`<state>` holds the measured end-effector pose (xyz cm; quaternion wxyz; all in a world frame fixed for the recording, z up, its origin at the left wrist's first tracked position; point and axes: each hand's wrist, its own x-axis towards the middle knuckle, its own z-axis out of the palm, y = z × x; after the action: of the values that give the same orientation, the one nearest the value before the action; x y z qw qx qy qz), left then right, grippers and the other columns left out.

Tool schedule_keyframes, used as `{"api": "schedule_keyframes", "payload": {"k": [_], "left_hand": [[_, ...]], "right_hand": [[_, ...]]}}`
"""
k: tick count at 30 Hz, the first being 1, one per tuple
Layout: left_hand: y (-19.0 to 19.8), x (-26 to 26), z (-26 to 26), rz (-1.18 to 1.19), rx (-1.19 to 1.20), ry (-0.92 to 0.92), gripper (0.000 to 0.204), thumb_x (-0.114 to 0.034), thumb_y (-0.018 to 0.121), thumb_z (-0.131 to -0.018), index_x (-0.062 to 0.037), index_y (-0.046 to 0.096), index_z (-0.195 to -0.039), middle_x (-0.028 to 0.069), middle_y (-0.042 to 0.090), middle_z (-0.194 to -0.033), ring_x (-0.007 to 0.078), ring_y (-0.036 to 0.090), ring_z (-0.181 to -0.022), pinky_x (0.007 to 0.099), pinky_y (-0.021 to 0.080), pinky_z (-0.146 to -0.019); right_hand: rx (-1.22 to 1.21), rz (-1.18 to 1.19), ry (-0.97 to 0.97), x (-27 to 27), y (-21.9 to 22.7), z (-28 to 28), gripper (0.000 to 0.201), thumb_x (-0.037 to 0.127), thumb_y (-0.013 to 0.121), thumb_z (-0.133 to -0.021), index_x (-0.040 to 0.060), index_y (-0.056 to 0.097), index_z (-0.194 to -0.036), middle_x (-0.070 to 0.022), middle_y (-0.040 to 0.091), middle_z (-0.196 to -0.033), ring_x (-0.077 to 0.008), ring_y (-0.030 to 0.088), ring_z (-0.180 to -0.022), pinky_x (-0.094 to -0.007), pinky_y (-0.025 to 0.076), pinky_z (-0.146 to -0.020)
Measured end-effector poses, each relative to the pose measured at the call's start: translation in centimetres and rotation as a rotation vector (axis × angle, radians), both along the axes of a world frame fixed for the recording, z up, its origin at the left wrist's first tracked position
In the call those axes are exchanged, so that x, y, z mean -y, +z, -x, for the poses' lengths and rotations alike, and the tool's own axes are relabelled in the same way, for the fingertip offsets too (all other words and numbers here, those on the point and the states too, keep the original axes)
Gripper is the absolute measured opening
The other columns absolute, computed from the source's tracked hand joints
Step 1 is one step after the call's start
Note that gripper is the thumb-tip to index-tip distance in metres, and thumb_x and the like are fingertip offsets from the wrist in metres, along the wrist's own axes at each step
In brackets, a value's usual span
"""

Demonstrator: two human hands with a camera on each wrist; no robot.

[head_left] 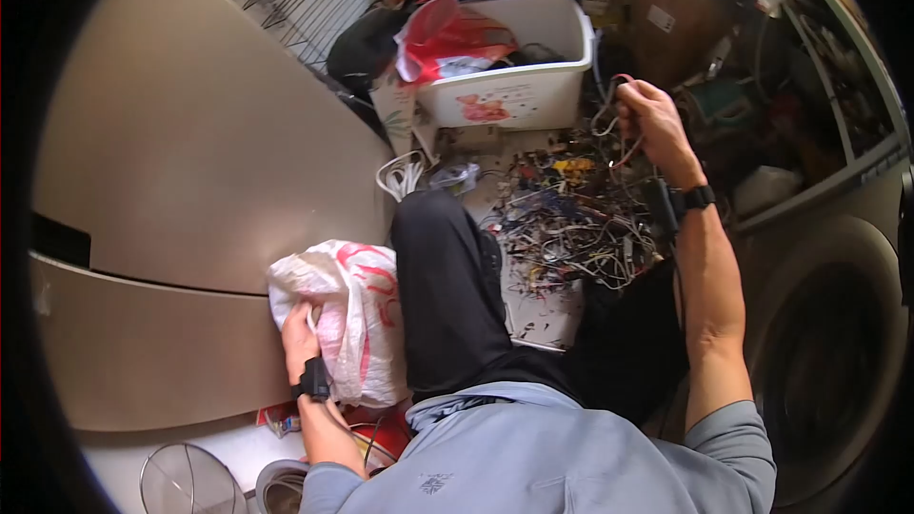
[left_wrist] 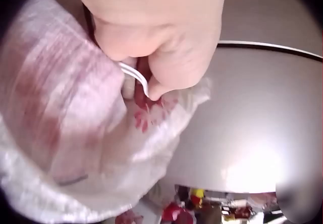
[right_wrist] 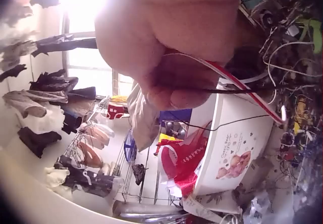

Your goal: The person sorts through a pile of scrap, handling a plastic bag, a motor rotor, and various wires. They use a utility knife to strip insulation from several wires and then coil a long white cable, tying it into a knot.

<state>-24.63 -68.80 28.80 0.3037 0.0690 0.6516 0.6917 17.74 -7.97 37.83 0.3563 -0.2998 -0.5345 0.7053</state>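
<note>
My left hand (head_left: 301,335) is at the mouth of a white plastic bag (head_left: 376,343) with red print, beside my knee. In the left wrist view, a white cable (left_wrist: 135,73) is pinched between its thumb and fingers, in front of the bag's opening. Raised over the right side of a heap of tangled wires (head_left: 581,219), my right hand (head_left: 657,128) grips a few thin wires. A red-and-white wire (right_wrist: 247,90) and a dark one show in the right wrist view, hanging out of the curled fingers.
Behind the heap stands a white bin (head_left: 519,100) holding a red bag (head_left: 462,38). A coiled white cable (head_left: 402,176) lies left of the heap. A large metallic door panel (head_left: 209,133) borders the left, a front-loading washing machine (head_left: 828,352) the right. A wire strainer (head_left: 190,481) lies lower left.
</note>
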Motion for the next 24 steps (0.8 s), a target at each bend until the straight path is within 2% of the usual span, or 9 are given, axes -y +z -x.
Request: {"api": "schedule_keyframes", "payload": {"k": [2, 5, 7, 9, 12, 15, 19, 21, 24], "left_hand": [[1.7, -0.4, -2.3, 0.157, 0.056, 0.232, 0.032, -0.017, 0.053, -0.103, 0.0043, 0.064, -0.124, 0.0104, 0.07, -0.117, 0.0221, 0.067, -0.098, 0.0323, 0.054, -0.09], [1.4, 0.5, -2.3, 0.467, 0.108, 0.106, 0.043, -0.027, 0.054, -0.106, 0.004, 0.058, -0.136, 0.0159, 0.065, -0.129, 0.0231, 0.065, -0.116, 0.0362, 0.051, -0.103], [3.5, -1.2, -8.8, -0.13, 0.348, 0.234, 0.045, -0.031, 0.058, -0.104, 0.0011, 0.06, -0.136, 0.0122, 0.068, -0.123, 0.0222, 0.067, -0.11, 0.035, 0.053, -0.096], [2.1, -1.4, -7.2, -0.108, 0.214, 0.118, 0.043, -0.033, 0.061, -0.102, -0.0009, 0.065, -0.13, 0.0083, 0.071, -0.116, 0.0231, 0.069, -0.102, 0.0363, 0.055, -0.09], [7.0, -8.6, -7.4, 0.506, -0.662, -0.59, 0.034, -0.025, 0.066, -0.095, -0.0006, 0.072, -0.118, 0.0122, 0.076, -0.102, 0.0288, 0.073, -0.09, 0.0411, 0.055, -0.082], [14.4, -11.9, -8.0, 1.153, -1.236, -0.691, 0.024, -0.019, 0.07, -0.084, -0.0005, 0.076, -0.1, 0.0228, 0.074, -0.091, 0.0377, 0.072, -0.084, 0.0417, 0.055, -0.077], [23.1, -18.1, -13.0, 1.169, -1.213, -0.454, 0.023, -0.015, 0.069, -0.084, 0.001, 0.076, -0.098, 0.0239, 0.072, -0.088, 0.0339, 0.074, -0.08, 0.0403, 0.056, -0.074], [23.3, -22.6, -15.2, 0.499, -1.192, -0.358, 0.02, -0.014, 0.067, -0.091, 0.0001, 0.077, -0.1, 0.0158, 0.077, -0.089, 0.0258, 0.074, -0.078, 0.0363, 0.056, -0.071], [20.1, -32.1, -18.8, 0.32, -0.642, -0.845, 0.027, -0.022, 0.06, -0.102, -0.0013, 0.076, -0.109, 0.007, 0.077, -0.099, 0.0148, 0.071, -0.087, 0.0289, 0.055, -0.075]], "right_hand": [[0.013, -0.022, 0.056, 0.5, 0.8, -0.1, 0.014, 0.024, 0.063, -0.104, 0.0114, 0.061, -0.098, 0.0041, 0.057, -0.076, -0.0063, 0.052, -0.06, -0.0221, 0.044, -0.055], [-0.042, 0.023, 0.064, 0.5, 1.6, -0.3, 0.016, 0.02, 0.061, -0.104, 0.0074, 0.06, -0.094, 0.0014, 0.057, -0.075, -0.0097, 0.055, -0.059, -0.0252, 0.045, -0.053], [-0.044, -0.007, 0.074, 0.4, 1.7, -0.5, 0.016, 0.021, 0.06, -0.104, 0.0071, 0.06, -0.095, 0.0014, 0.057, -0.075, -0.0097, 0.055, -0.059, -0.0252, 0.046, -0.054], [-0.017, -0.042, 0.111, 0.6, 2.1, -0.8, 0.019, 0.022, 0.06, -0.104, 0.0065, 0.061, -0.092, 0.0007, 0.058, -0.074, -0.01, 0.056, -0.061, -0.0259, 0.047, -0.056], [0.052, -0.14, 0.162, 0.8, 2.5, -0.8, 0.026, 0.023, 0.06, -0.105, 0.0051, 0.061, -0.086, -0.0021, 0.062, -0.073, -0.0106, 0.06, -0.063, -0.0274, 0.049, -0.057], [0.051, -0.106, 0.201, 1.3, 2.9, -1.0, 0.025, 0.021, 0.06, -0.105, 0.0039, 0.061, -0.087, -0.002, 0.063, -0.074, -0.0108, 0.061, -0.065, -0.0272, 0.05, -0.06], [0.128, -0.112, 0.254, 1.9, 3.9, -1.6, 0.021, 0.019, 0.059, -0.105, 0.0037, 0.062, -0.09, -0.0009, 0.063, -0.076, -0.0104, 0.061, -0.065, -0.0261, 0.05, -0.061], [0.132, -0.119, 0.297, 2.1, 3.8, -1.6, 0.022, 0.02, 0.059, -0.105, 0.0041, 0.061, -0.089, -0.0008, 0.063, -0.076, -0.0102, 0.061, -0.065, -0.0256, 0.05, -0.061], [0.095, -0.153, 0.32, 2.8, 4.2, -1.2, 0.025, 0.024, 0.059, -0.105, 0.0053, 0.06, -0.088, 0.0001, 0.063, -0.076, -0.0096, 0.061, -0.065, -0.0259, 0.048, -0.06]]}}
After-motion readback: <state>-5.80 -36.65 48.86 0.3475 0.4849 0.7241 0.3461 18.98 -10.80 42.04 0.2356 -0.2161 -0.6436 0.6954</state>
